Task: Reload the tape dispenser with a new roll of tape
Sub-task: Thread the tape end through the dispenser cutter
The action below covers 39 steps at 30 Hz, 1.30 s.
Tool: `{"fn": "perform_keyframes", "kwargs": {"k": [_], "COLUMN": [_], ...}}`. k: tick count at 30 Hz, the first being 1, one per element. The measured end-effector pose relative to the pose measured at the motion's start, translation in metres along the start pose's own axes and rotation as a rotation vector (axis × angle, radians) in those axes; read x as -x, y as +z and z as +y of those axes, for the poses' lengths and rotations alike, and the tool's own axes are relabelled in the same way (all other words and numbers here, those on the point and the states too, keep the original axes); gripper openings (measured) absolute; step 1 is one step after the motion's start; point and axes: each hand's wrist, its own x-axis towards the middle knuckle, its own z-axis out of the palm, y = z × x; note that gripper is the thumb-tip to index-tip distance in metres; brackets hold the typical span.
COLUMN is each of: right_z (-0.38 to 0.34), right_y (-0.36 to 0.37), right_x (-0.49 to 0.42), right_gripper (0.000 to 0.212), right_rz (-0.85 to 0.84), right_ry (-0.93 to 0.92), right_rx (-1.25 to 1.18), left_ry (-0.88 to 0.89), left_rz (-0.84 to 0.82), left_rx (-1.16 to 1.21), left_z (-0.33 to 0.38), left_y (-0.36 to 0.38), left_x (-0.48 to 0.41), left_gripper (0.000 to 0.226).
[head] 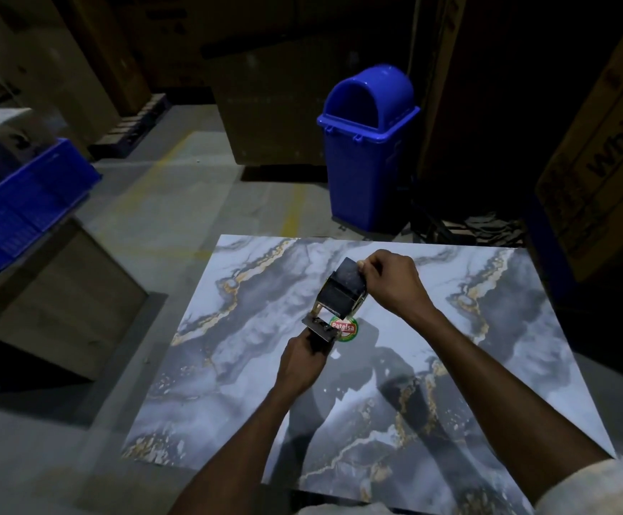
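While it is held over the middle of the grey-and-gold marble-patterned tabletop (488, 347), the dark metal handheld tape dispenser (339, 295) tilts toward 1 o'clock. The left hand (302, 364) grips its handle at 7 o'clock; the right hand (391, 282) pinches its upper end. A blue plastic swing-lid bin (365, 150) stands at 12 o'clock.

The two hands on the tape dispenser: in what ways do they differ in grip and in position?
The left hand wraps round the handle of the tape dispenser; the right hand pinches its dark far end. The left hand is nearer to the person, the right hand farther away. Both hold the same dispenser above the marble-patterned table.
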Motion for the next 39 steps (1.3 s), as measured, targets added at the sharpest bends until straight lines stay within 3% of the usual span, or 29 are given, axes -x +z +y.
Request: {"fn": "perform_keyframes", "kwargs": {"k": [12, 18, 21, 34, 39], "right_z": [-0.023, 0.002, 0.010, 0.018, 0.028], "right_y": [-0.018, -0.017, -0.010, 0.000, 0.002], "right_x": [0.015, 0.000, -0.005, -0.010, -0.016], "right_gripper": [0.022, 0.026, 0.034, 0.023, 0.021], "right_rz": [0.044, 0.024, 0.012, -0.003, 0.008], "right_ry": [-0.187, -0.085, -0.045, 0.011, 0.100], "right_rx": [0.089, 0.048, 0.072, -0.041, -0.216], "left_ry": [-0.023, -0.002, -0.025, -0.096, -0.222], "left_rz": [0.000, -0.006, -0.017, -0.121, -0.193], "left_rx": [-0.086, -0.062, -0.017, 0.058, 0.322], "left_z": [0.000, 0.003, 0.008, 0.010, 0.030], "left_y": [0.000, -0.001, 0.000, -0.007, -0.021], "left_x": [-0.002, -0.002, -0.001, 0.001, 0.012], "left_gripper": [0.039, 0.023, 0.025, 0.043, 0.048]}}
